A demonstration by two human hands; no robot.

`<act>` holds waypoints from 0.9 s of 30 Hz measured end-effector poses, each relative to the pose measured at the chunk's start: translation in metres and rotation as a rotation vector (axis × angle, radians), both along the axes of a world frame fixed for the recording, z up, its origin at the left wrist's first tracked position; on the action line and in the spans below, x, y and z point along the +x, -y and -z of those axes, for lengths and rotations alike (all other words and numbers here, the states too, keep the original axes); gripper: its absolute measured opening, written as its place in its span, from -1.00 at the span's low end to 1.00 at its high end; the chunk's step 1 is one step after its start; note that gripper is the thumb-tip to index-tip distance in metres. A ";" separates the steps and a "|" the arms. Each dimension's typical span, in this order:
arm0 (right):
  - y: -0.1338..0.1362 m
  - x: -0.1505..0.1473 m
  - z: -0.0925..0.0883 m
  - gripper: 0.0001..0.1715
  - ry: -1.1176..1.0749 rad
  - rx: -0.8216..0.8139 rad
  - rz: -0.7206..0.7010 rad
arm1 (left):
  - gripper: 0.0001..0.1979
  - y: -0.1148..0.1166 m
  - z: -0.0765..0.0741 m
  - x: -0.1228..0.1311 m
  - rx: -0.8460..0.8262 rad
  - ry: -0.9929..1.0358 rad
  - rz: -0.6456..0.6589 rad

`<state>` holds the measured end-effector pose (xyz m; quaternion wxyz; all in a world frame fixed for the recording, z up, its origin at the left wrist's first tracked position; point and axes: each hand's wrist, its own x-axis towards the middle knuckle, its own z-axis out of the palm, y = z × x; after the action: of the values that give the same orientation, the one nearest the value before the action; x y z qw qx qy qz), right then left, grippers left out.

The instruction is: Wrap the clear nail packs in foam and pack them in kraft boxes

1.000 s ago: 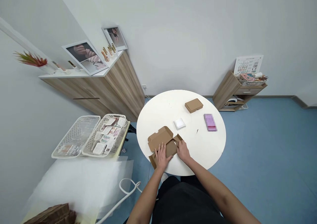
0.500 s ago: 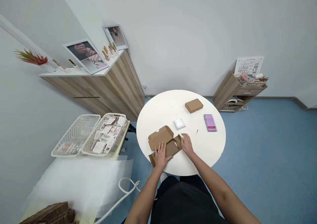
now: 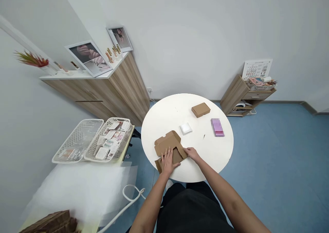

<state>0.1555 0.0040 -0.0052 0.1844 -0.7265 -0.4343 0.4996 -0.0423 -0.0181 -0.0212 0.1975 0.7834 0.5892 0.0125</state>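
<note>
A brown cardboard box (image 3: 167, 142), partly folded with its lid laid back, lies at the near left of the round white table (image 3: 164, 109). My left hand (image 3: 168, 161) rests with spread fingers on its middle. At the box's right end, my right hand (image 3: 191, 153) has its fingers closed on the folded-in side flap. Just beyond lies a small white packet (image 3: 185, 128). Farther back sits a closed brown box (image 3: 200, 109), with a purple, pixelated item (image 3: 217, 127) to its right. A tiny dark object (image 3: 204, 136) is on the tabletop.
Left of the table, two white baskets (image 3: 88, 123) hold cards and packets, beside translucent sheets (image 3: 84, 188) and brown paper (image 3: 51, 222). A white cable (image 3: 123, 209) loops there. A wooden cabinet (image 3: 123, 85) stands behind left; a small shelf unit (image 3: 232, 95) behind right.
My right hand has moved slightly down and left, folding the box's right end flap inward over the base. My left hand has stayed in place on the box.
</note>
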 end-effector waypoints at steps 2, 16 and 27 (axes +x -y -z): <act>0.000 -0.008 -0.001 -0.67 0.106 0.019 -0.096 | 0.02 0.001 -0.003 0.001 -0.012 0.006 -0.004; -0.003 -0.019 0.003 -0.77 0.578 -0.080 -0.422 | 0.02 0.006 -0.004 0.003 -0.046 0.034 0.031; 0.007 -0.012 -0.014 -0.26 0.537 0.517 -0.655 | 0.09 -0.028 0.003 -0.016 -0.030 0.117 0.254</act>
<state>0.1433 -0.0033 0.0084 0.0735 -0.5855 -0.7816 0.2023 -0.0587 0.0099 -0.0237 0.2429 0.8465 0.4730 0.0242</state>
